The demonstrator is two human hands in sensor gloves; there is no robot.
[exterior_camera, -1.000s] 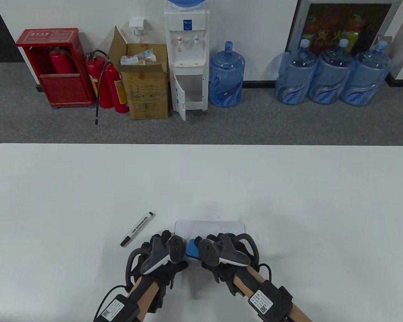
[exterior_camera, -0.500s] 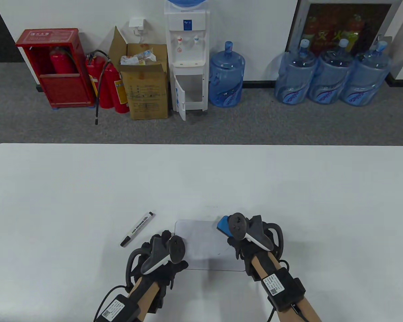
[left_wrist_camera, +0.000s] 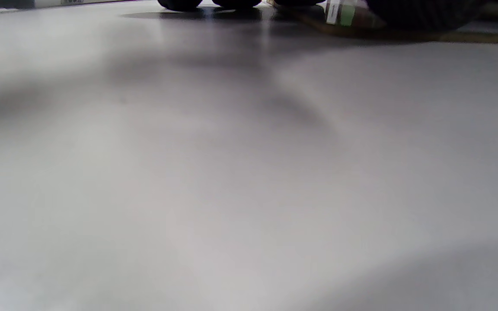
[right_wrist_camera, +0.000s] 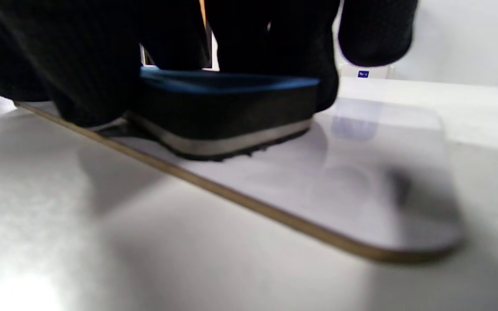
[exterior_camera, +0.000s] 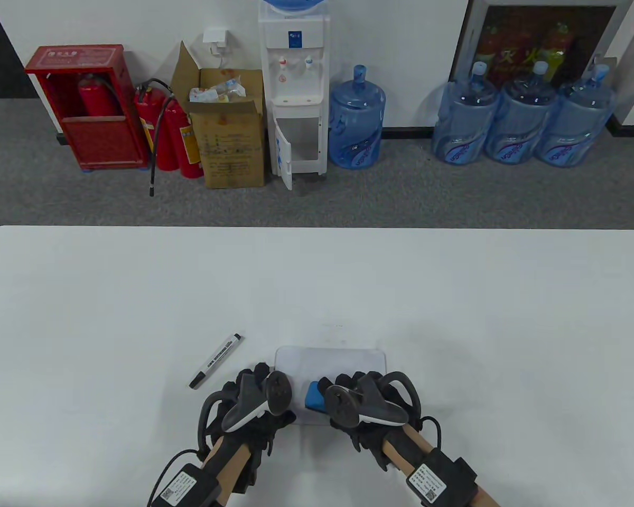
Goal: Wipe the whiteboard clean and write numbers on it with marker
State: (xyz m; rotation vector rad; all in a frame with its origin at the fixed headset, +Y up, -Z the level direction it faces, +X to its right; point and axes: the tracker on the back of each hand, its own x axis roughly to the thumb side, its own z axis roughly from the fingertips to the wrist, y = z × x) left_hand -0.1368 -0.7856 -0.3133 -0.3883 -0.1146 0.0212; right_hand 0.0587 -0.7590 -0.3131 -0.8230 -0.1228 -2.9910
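The small whiteboard [exterior_camera: 332, 364] lies flat on the white table [exterior_camera: 454, 317], close to the table's near edge, and serves as the landmark here. On the near part of the board, the right hand [exterior_camera: 367, 404] grips a blue-backed eraser [exterior_camera: 315, 396]; in the right wrist view the gloved fingers [right_wrist_camera: 80, 65] curl over the eraser [right_wrist_camera: 227, 112] from above and its dark felt underside sits pressed on the board [right_wrist_camera: 361, 194], whose thin brown edge runs just in front of it. The board's surface beyond the eraser looks clean, with only a faint shadow on it. At the board's near left corner rests the left hand [exterior_camera: 253, 401], fingertips reaching the board's left edge; the tracker hides most of the fingers in the table view, and the left wrist view shows only dark fingertips [left_wrist_camera: 180, 4] along its top edge touching the table, so whether they are spread or curled cannot be told. Left of the board, apart from it and beyond the left hand, a black-capped marker [exterior_camera: 216, 360] lies slanted on the table, untouched. Far beyond the board, past the table's far edge, a water dispenser [exterior_camera: 294, 90] stands against the wall, with a cardboard box [exterior_camera: 227, 137] and red fire extinguishers [exterior_camera: 171, 132] to its left and blue water jugs [exterior_camera: 523, 116] to its right.
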